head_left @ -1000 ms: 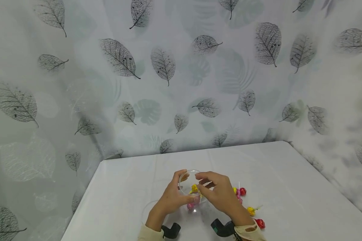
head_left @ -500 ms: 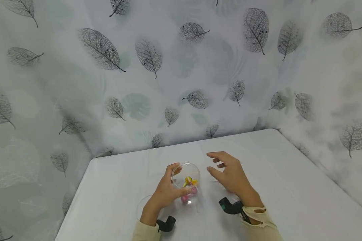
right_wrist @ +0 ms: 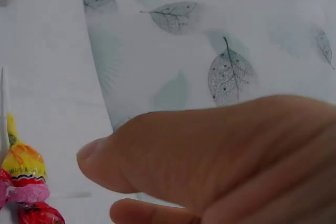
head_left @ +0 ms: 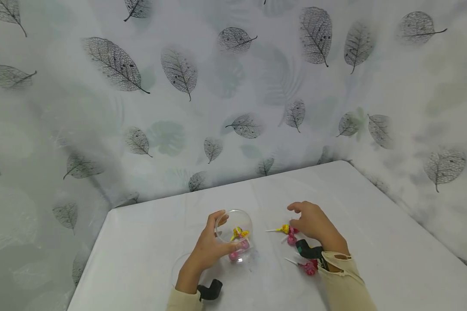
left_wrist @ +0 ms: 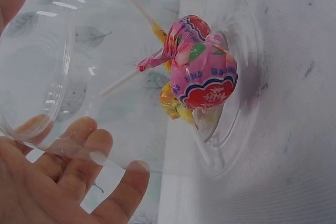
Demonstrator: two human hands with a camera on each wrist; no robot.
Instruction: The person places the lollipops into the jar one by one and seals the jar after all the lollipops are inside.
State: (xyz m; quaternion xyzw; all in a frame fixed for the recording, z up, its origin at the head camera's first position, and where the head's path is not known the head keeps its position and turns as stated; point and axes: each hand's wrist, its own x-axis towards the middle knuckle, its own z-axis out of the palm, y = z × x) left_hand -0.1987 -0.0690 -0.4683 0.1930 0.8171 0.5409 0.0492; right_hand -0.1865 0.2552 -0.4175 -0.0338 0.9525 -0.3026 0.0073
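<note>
In the left wrist view, just right of centre, the pink lollipop bears white Chinese-style characters on a red label, with smaller blue characters above; none reads for certain. At the right wrist view's lower left, the yellow lollipop carries dark print, too small to read.

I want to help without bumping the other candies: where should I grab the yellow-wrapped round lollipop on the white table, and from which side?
Probably by its thin white stick, pinched from above on the side facing the clear round plastic cup. The yellow-wrapped lollipop lies with its stick pointing toward the cup, while a pink-wrapped candy and red-wrapped candy crowd its head.
</note>
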